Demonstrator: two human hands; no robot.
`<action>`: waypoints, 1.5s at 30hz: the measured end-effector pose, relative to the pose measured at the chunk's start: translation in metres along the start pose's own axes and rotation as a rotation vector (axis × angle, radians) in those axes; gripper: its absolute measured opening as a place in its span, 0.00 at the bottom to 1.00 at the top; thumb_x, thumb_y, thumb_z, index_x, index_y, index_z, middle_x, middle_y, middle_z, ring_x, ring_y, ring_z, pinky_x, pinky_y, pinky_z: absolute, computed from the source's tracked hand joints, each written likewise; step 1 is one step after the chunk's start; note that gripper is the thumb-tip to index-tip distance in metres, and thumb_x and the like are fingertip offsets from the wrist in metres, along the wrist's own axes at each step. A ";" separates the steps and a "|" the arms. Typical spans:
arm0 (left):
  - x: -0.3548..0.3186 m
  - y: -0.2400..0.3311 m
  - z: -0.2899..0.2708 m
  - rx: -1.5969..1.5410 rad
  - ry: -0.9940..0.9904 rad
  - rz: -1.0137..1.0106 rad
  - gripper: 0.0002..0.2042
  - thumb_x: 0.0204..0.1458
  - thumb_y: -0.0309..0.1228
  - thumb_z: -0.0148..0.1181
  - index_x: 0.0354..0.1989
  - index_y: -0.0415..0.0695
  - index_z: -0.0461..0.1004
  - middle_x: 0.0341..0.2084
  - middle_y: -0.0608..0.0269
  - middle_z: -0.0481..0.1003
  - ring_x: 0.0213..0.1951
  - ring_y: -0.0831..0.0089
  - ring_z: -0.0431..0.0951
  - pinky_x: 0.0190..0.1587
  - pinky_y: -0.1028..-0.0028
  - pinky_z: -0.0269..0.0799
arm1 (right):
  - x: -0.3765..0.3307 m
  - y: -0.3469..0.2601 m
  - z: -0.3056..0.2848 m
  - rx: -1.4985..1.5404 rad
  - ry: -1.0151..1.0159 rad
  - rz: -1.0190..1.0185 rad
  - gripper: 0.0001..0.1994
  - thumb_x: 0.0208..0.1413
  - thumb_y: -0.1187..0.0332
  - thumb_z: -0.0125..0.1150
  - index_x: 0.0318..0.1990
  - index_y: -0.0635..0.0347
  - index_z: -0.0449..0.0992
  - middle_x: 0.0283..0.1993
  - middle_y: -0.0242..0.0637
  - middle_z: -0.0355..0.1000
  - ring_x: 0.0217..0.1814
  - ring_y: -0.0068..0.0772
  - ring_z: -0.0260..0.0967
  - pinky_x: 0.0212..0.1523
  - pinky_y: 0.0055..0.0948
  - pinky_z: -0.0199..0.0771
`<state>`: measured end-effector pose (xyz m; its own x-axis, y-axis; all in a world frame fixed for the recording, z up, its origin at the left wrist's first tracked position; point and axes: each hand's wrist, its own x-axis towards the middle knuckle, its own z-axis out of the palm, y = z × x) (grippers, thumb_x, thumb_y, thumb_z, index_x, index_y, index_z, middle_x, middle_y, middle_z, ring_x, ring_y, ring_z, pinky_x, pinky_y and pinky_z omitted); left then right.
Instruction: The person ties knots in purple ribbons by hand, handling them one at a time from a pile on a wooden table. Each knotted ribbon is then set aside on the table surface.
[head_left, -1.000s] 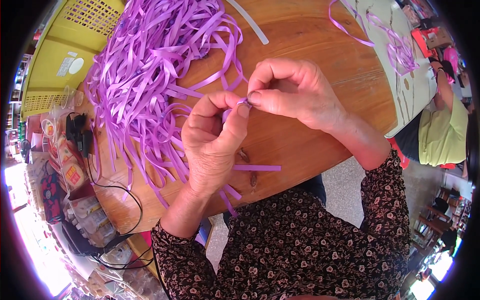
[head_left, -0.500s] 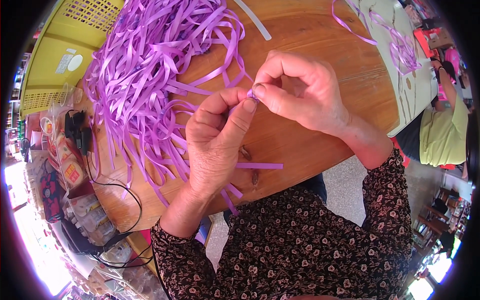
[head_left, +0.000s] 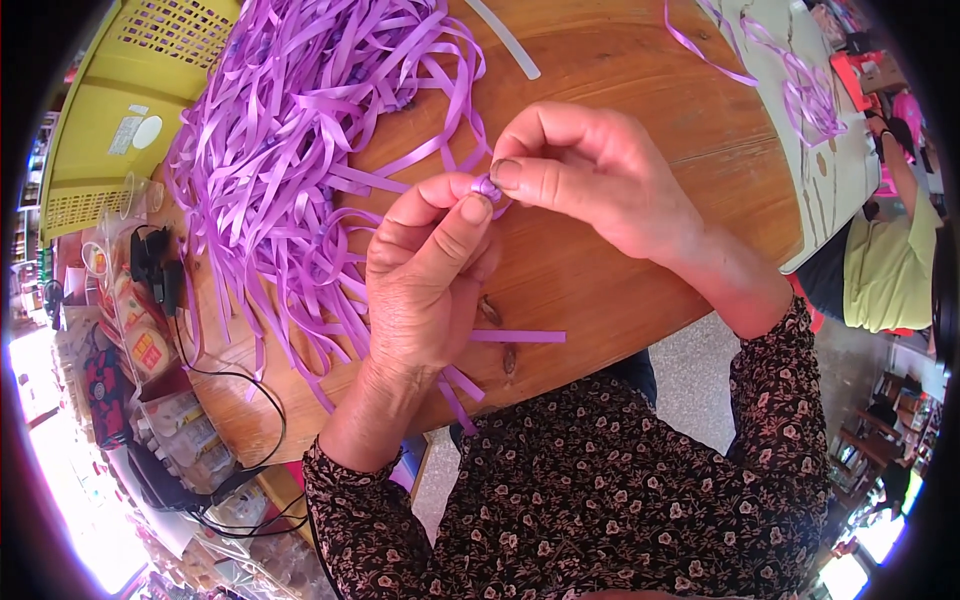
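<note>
Above the wooden table, my left hand (head_left: 425, 265) pinches a small purple ribbon knot (head_left: 485, 188) between thumb and forefinger. From the other side, the thumb and forefinger of my right hand (head_left: 600, 180) close on the same knotted ribbon, so the fingertips of both hands nearly meet. Part of the ribbon inside the fingers is hidden. A large tangled heap of purple ribbons (head_left: 300, 130) lies just left of my hands, and ribbon strands pass beneath my left hand, with one end (head_left: 530, 337) sticking out on the table.
A yellow basket (head_left: 85, 150) stands at the far left beside the heap. A whitish strip (head_left: 505, 40) lies on the wooden table (head_left: 640, 60). More ribbon (head_left: 808, 105) rests on a white surface to the right. Black cables (head_left: 255, 385) hang at the left edge. Another person (head_left: 890, 260) is at the far right.
Both hands have shifted slightly left together. The knot shows more plainly between the fingertips, and my right forefinger and thumb have turned a little around it.
</note>
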<state>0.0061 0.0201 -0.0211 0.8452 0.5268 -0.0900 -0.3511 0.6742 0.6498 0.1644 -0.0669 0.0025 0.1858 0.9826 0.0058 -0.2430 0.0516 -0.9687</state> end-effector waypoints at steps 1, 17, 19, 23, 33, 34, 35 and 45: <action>0.000 0.000 -0.001 0.001 0.002 0.001 0.05 0.56 0.23 0.55 0.40 0.42 0.74 0.30 0.70 0.74 0.22 0.86 0.60 0.24 0.82 0.55 | -0.001 0.000 0.002 -0.125 0.023 -0.078 0.06 0.55 0.75 0.58 0.40 0.65 0.73 0.35 0.28 0.70 0.39 0.16 0.65 0.40 0.19 0.68; -0.001 0.003 0.002 0.089 0.047 0.076 0.05 0.57 0.24 0.55 0.41 0.39 0.73 0.29 0.67 0.74 0.21 0.86 0.61 0.23 0.83 0.55 | 0.002 0.005 0.006 -0.738 0.123 -0.646 0.07 0.48 0.80 0.64 0.35 0.64 0.76 0.34 0.36 0.73 0.35 0.27 0.71 0.35 0.23 0.70; -0.001 0.003 0.002 0.116 0.041 0.095 0.06 0.57 0.24 0.55 0.41 0.39 0.73 0.29 0.68 0.74 0.21 0.86 0.61 0.23 0.84 0.56 | 0.000 0.003 0.007 -0.641 0.106 -0.547 0.07 0.49 0.80 0.64 0.36 0.64 0.76 0.33 0.35 0.73 0.36 0.26 0.71 0.37 0.22 0.71; -0.002 0.001 -0.001 0.184 -0.003 0.139 0.06 0.56 0.22 0.56 0.41 0.40 0.74 0.30 0.69 0.74 0.22 0.87 0.62 0.23 0.86 0.56 | -0.001 0.001 0.005 -0.582 0.091 -0.499 0.07 0.49 0.80 0.64 0.36 0.64 0.76 0.34 0.35 0.73 0.37 0.25 0.71 0.38 0.21 0.71; -0.005 0.004 0.005 0.431 0.010 0.194 0.05 0.55 0.19 0.56 0.39 0.38 0.74 0.31 0.74 0.72 0.34 0.89 0.67 0.37 0.87 0.61 | -0.001 -0.006 -0.003 -0.643 0.013 -0.548 0.07 0.44 0.83 0.63 0.31 0.64 0.75 0.31 0.34 0.72 0.32 0.26 0.68 0.33 0.23 0.67; -0.005 0.003 0.006 0.429 0.009 0.191 0.05 0.55 0.19 0.56 0.39 0.38 0.74 0.31 0.74 0.72 0.34 0.89 0.67 0.37 0.87 0.61 | -0.001 -0.006 -0.002 -0.675 0.026 -0.566 0.07 0.43 0.83 0.62 0.30 0.63 0.75 0.30 0.34 0.72 0.31 0.26 0.67 0.32 0.24 0.66; -0.005 0.003 0.006 0.400 0.018 0.161 0.05 0.55 0.19 0.56 0.39 0.38 0.74 0.32 0.73 0.72 0.34 0.88 0.67 0.38 0.87 0.61 | -0.002 -0.006 -0.001 -0.676 0.028 -0.564 0.07 0.43 0.83 0.62 0.30 0.63 0.75 0.30 0.34 0.72 0.31 0.26 0.67 0.32 0.24 0.66; -0.005 0.005 0.004 0.192 -0.013 0.078 0.08 0.53 0.18 0.57 0.41 0.38 0.73 0.35 0.70 0.74 0.36 0.85 0.70 0.40 0.86 0.65 | -0.007 0.000 0.003 -0.410 0.042 -0.379 0.06 0.49 0.84 0.57 0.33 0.65 0.70 0.34 0.32 0.66 0.33 0.18 0.62 0.31 0.18 0.63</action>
<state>0.0014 0.0186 -0.0149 0.8237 0.5664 -0.0249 -0.3334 0.5195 0.7867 0.1604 -0.0734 0.0028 0.2281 0.9003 0.3707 0.2372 0.3178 -0.9180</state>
